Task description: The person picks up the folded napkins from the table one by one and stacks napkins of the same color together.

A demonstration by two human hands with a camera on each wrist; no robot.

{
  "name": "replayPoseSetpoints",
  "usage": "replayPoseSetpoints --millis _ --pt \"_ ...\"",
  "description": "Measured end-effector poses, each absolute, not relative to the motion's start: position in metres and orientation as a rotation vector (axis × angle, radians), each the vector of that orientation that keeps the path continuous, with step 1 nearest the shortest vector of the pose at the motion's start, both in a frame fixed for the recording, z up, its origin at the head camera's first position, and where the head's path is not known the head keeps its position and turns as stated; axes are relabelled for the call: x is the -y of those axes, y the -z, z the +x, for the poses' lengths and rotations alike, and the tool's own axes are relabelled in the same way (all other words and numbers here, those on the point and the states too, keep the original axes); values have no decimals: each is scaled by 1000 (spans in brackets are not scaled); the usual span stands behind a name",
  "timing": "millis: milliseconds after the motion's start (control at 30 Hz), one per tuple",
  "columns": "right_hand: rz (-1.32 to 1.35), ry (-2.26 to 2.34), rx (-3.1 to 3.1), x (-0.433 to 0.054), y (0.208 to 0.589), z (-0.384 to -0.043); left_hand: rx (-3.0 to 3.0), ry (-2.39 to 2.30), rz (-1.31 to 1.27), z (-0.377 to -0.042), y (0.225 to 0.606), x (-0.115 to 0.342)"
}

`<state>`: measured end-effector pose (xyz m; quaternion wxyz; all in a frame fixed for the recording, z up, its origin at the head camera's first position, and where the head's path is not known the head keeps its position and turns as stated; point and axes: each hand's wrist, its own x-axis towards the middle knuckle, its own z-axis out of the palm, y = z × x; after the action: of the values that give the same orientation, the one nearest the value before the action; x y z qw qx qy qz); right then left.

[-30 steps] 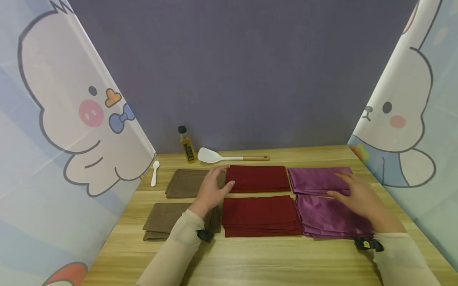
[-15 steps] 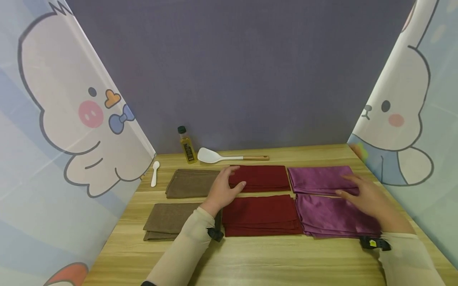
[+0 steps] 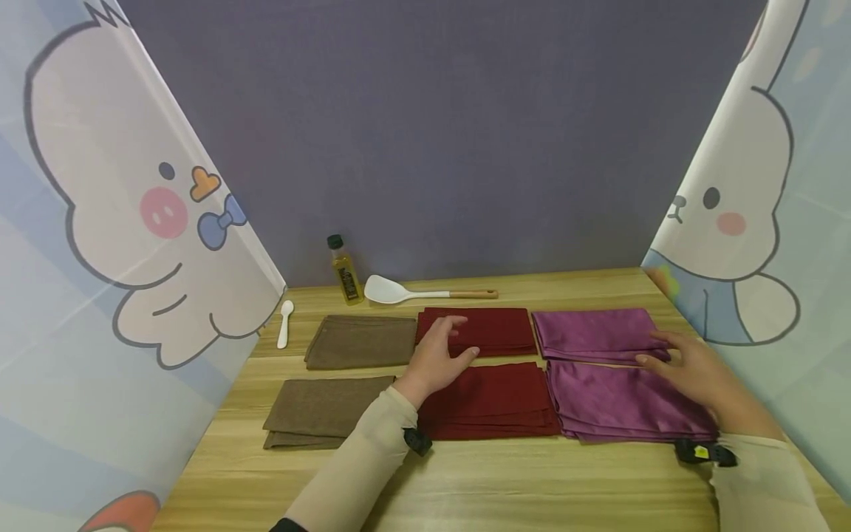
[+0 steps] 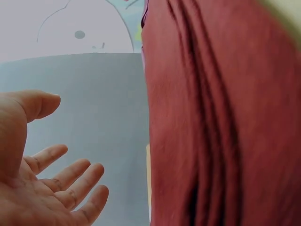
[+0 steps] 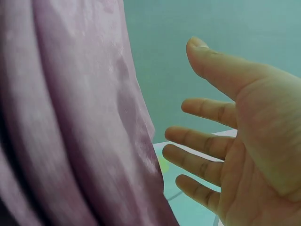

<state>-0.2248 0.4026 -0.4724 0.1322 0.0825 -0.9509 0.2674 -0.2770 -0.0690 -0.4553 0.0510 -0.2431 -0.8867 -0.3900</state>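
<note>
In the head view my left hand [image 3: 437, 362] hovers over the two red folded cloths, the back one [image 3: 499, 329] and the front one [image 3: 499, 399]. Its fingers are relaxed and apart, and the left wrist view shows a bare palm [image 4: 23, 197] clear of the red fabric [image 4: 254, 103]. Over the right side of the purple folded cloths, the back one [image 3: 592, 329] and the front one [image 3: 612, 399], hangs my right hand [image 3: 701, 373]. The right wrist view has its fingers spread, holding nothing, beside purple satin-like fabric [image 5: 89, 94]. The left forearm covers part of the front brown cloth [image 3: 322, 406].
Another brown folded cloth [image 3: 362, 342] lies behind the front one. Along the back of the wooden table [image 3: 518, 488] are a small oil bottle [image 3: 346, 277] and a white spatula [image 3: 385, 290] with a wooden handle. A white spoon [image 3: 284, 325] lies at the left. Printed panels flank the table.
My left hand has moved right, from near the brown cloths to over the red ones. My right hand has shifted slightly right and down. The cloths stay where they were.
</note>
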Motion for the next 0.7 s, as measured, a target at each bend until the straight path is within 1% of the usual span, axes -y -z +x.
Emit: replayPoseSetpoints --millis 233,700 --pt "245 -818 2753 -413 475 -220 2748 1214 -736 -273 459 55" --pt "213 -787 2828 -419 475 -216 2791 1217 -871 -271 465 25"
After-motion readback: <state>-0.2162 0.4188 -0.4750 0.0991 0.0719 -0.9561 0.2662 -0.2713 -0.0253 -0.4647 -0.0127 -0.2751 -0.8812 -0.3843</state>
